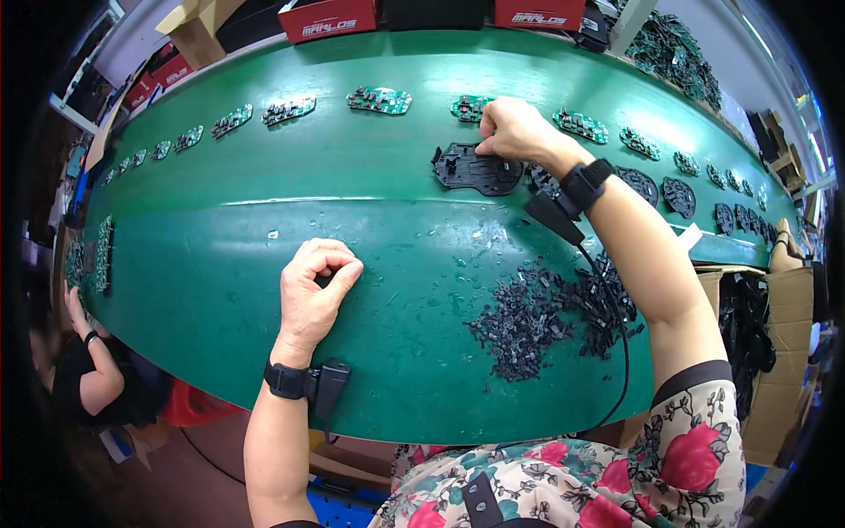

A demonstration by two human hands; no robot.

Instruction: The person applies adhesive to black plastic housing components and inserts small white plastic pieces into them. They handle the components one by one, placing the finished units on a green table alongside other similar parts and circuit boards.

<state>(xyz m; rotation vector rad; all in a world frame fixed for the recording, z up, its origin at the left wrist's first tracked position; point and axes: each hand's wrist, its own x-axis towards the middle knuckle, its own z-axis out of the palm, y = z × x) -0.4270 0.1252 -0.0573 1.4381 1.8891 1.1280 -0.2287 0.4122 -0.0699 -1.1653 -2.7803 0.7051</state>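
Observation:
My right hand (521, 132) reaches to the far part of the green work surface, its fingers drawn together over the right end of a green circuit board (466, 108). Its thumb tip is at the upper edge of a black plastic shell (480, 172); whether it grips anything is hidden. Under my right wrist, another black shell (543, 182) is partly covered. Nearer to me, my left hand (317, 286) rests low over the surface with fingers curled and thumb against them. Anything inside that curl cannot be made out.
Small black plastic parts (524, 321) lie in a loose pile at near right. More circuit boards (378, 99) and black shells (679, 197) run in rows across the surface. Stacked boards (104, 255) stand at far left, beside a co-worker's arm (101, 374). Another person's hand (786, 239) is at far right.

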